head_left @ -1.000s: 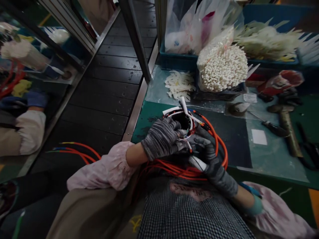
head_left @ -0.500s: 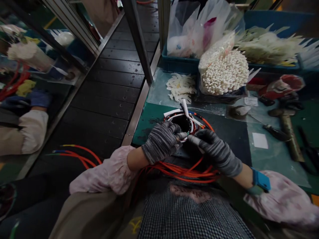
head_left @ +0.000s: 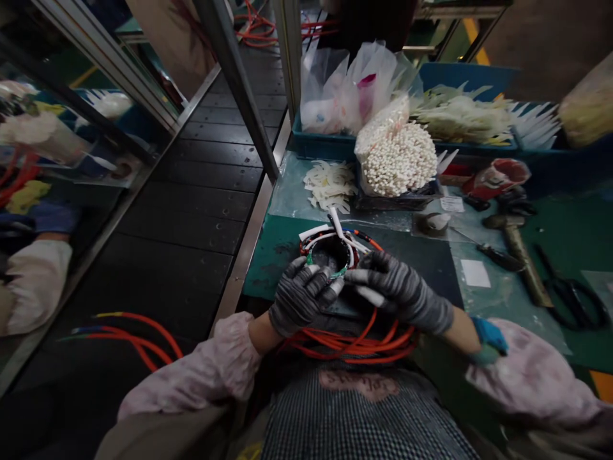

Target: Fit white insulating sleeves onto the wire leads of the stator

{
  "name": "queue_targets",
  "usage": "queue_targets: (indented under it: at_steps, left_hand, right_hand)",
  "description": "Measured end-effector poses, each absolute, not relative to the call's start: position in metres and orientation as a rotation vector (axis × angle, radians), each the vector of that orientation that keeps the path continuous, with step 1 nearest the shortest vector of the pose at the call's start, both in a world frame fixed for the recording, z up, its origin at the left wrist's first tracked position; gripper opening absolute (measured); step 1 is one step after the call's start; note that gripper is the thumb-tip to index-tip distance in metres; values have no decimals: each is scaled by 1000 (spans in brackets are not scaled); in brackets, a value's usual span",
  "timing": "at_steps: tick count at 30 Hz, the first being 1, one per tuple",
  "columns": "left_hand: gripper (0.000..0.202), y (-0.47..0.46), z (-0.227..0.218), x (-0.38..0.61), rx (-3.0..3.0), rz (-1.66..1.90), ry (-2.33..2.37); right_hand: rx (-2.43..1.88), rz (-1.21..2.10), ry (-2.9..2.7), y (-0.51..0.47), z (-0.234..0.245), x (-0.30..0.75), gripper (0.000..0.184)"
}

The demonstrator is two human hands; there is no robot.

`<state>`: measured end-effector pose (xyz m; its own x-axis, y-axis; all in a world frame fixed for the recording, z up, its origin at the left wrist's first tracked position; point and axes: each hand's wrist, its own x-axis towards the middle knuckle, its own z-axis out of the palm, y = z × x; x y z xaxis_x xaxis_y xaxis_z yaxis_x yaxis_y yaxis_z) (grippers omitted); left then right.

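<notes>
Between my gloved hands sits a wound motor stator (head_left: 330,251) with white sleeves and thin coloured leads at its rim. My left hand (head_left: 301,297), in a grey striped glove, grips its near edge. My right hand (head_left: 400,292) lies just to the right, fingertips reaching the stator and a white sleeve (head_left: 368,295) pinched under them. A coil of orange lead wires (head_left: 354,343) loops below both hands, against my lap. The stator's near side is hidden behind my fingers.
Ahead stand a blue crate (head_left: 306,137), a bagged mass of white pegs (head_left: 395,160) and pale cut strips (head_left: 330,185). A mallet (head_left: 514,255) and black scissors (head_left: 572,297) lie on the green bench (head_left: 527,338). A metal rail (head_left: 249,243) edges the bench's left side.
My right hand has risen off the orange coil and now lies beside the stator. The stator sits slightly lower and left in view, and more of the bench shows.
</notes>
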<state>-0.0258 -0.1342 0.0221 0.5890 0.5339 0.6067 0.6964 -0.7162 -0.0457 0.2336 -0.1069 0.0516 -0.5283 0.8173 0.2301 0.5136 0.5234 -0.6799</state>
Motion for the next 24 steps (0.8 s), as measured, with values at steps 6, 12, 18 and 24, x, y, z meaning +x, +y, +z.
queue_targets:
  at_steps: [6, 12, 18, 24]
  left_hand:
    - [12, -127, 3, -13, -2452, -1095, -1109]
    - [13, -123, 4, -10, -2642, -1129, -1203]
    - [14, -122, 4, -9, -2654, -1150, -1253]
    - [15, -123, 3, -11, -2741, -985, -1328]
  right_hand:
    - [-1415, -112, -1819, -36, 76, 289, 16]
    - [-1678, -233, -1903, 10, 70, 297, 29]
    - [-1502, -135, -1840, 3, 67, 301, 21]
    - [-1572, -157, -1888, 10, 61, 308, 30]
